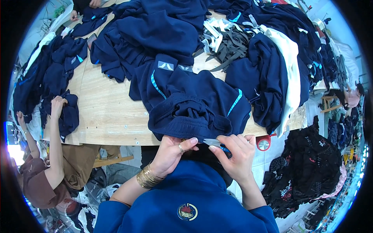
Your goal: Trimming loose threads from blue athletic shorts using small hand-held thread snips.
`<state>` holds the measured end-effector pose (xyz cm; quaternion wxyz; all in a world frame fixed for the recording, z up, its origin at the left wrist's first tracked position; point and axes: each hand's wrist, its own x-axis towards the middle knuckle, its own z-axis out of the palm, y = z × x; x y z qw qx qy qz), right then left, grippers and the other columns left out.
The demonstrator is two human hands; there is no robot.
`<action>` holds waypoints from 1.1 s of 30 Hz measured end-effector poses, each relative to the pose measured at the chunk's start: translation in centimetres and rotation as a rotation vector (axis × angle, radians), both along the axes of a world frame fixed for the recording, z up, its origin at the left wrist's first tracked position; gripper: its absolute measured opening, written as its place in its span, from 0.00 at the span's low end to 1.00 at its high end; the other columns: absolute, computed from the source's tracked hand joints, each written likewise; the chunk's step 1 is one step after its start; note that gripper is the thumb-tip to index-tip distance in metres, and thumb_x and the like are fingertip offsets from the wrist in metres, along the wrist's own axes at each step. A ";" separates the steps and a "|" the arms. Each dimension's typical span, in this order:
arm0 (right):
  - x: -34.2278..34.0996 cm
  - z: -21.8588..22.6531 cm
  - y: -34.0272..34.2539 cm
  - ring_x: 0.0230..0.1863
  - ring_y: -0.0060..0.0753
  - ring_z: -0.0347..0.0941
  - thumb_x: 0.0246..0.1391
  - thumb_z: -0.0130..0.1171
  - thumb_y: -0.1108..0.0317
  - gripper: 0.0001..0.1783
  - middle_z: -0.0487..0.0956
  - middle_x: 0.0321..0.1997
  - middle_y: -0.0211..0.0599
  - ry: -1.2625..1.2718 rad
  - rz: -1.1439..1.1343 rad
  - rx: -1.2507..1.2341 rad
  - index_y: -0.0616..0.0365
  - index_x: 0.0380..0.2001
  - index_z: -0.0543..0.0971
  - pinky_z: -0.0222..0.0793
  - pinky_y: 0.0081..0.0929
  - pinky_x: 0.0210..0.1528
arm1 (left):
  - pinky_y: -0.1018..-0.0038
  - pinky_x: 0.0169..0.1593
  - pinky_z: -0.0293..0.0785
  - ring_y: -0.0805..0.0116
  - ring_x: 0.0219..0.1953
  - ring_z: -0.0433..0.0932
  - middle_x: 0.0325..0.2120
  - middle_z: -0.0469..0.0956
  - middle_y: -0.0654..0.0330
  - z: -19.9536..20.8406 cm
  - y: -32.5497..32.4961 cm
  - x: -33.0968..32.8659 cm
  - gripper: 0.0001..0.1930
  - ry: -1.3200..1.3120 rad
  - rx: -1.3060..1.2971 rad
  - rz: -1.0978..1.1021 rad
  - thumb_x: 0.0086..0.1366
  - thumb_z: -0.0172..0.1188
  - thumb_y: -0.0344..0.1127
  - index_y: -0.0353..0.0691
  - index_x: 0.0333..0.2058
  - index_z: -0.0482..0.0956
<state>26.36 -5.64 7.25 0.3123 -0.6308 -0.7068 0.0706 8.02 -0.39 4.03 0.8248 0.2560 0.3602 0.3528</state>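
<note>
Navy trousers with light blue side stripes lie on the table before me, their gathered elastic waistband toward me. My left hand, with a ring and several gold bangles, pinches the near edge of that waistband between thumb and fingers. In my right hand are thread snips with a silver blade and a blue handle. Their tip points left, close to my left thumb and the waistband edge. Whether the blade touches the cloth I cannot tell.
The wooden table carries piles of navy garments, dark and white strips and a white cloth. A co-worker handles navy cloth at the left. A red round object is by the right edge; black garments lie below.
</note>
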 end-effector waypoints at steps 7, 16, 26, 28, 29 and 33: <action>-0.4 -0.3 0.1 0.20 0.24 0.63 0.42 0.65 0.58 0.12 0.71 0.19 0.25 0.019 0.010 0.012 0.53 0.27 0.78 0.47 0.29 0.31 | 0.75 0.42 0.72 0.72 0.38 0.73 0.37 0.74 0.60 -0.4 -0.1 0.1 0.17 -0.003 0.022 0.007 0.57 0.60 0.25 0.37 0.46 0.69; -0.7 -0.3 0.2 0.20 0.24 0.63 0.43 0.65 0.61 0.10 0.72 0.19 0.25 0.031 -0.027 0.007 0.54 0.25 0.78 0.47 0.29 0.31 | 0.77 0.43 0.71 0.73 0.38 0.73 0.37 0.74 0.61 -0.1 -0.2 0.1 0.17 -0.021 0.027 -0.009 0.56 0.60 0.25 0.38 0.45 0.70; -0.2 -0.3 0.2 0.20 0.24 0.66 0.44 0.64 0.59 0.11 0.76 0.20 0.28 0.186 -0.056 -0.062 0.55 0.25 0.79 0.48 0.27 0.31 | 0.73 0.47 0.72 0.72 0.42 0.74 0.39 0.75 0.60 0.5 0.1 -0.1 0.15 -0.072 -0.046 -0.007 0.58 0.58 0.27 0.38 0.45 0.71; -0.2 -0.3 0.2 0.20 0.25 0.66 0.44 0.64 0.59 0.11 0.76 0.20 0.28 0.206 -0.044 -0.080 0.55 0.26 0.79 0.48 0.27 0.31 | 0.72 0.47 0.72 0.72 0.42 0.74 0.39 0.75 0.60 0.4 0.1 -0.1 0.15 -0.069 -0.040 -0.009 0.58 0.58 0.27 0.38 0.45 0.71; -0.2 -0.3 0.2 0.20 0.25 0.66 0.44 0.64 0.59 0.11 0.76 0.20 0.28 0.206 -0.043 -0.080 0.55 0.26 0.79 0.48 0.27 0.31 | 0.73 0.47 0.72 0.72 0.42 0.74 0.39 0.75 0.60 0.4 0.1 -0.1 0.15 -0.059 -0.037 -0.009 0.58 0.58 0.27 0.38 0.45 0.71; -0.5 -0.3 0.3 0.20 0.24 0.66 0.44 0.65 0.59 0.11 0.75 0.20 0.28 0.175 -0.027 -0.071 0.55 0.26 0.79 0.48 0.28 0.31 | 0.74 0.45 0.72 0.72 0.41 0.74 0.39 0.75 0.60 0.2 0.1 -0.1 0.15 -0.040 -0.012 -0.011 0.57 0.59 0.27 0.37 0.44 0.71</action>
